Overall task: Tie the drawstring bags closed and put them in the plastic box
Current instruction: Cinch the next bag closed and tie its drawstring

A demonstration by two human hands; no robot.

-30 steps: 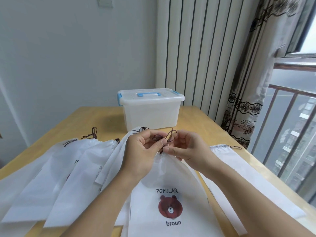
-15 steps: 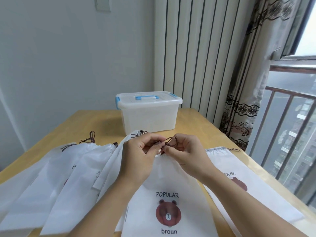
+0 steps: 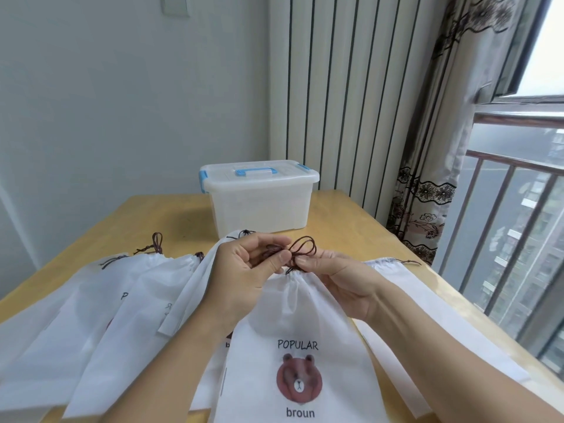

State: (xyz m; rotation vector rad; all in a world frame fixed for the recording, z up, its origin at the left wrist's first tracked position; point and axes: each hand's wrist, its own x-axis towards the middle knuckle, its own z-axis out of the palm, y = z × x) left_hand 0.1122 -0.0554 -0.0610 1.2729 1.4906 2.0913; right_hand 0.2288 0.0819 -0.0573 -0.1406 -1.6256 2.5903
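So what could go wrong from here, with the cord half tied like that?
The brown cord is only looped, pinched between the left hand and right hand; if the fingers slip, the knot may come loose and the bear bag reopen. The plastic box has its lid shut, so it likely needs opening first. The neighbouring bags overlap and could get dragged along.

A light wooden table (image 3: 345,236) is carrying everything. A translucent plastic box (image 3: 259,206) with blue latches and handle is sitting lid-on toward 12 o'clock. White drawstring bags (image 3: 100,315) are lying fanned and overlapping from 9 to 6 o'clock, and one more white bag (image 3: 427,303) is lying flat toward 3 o'clock.
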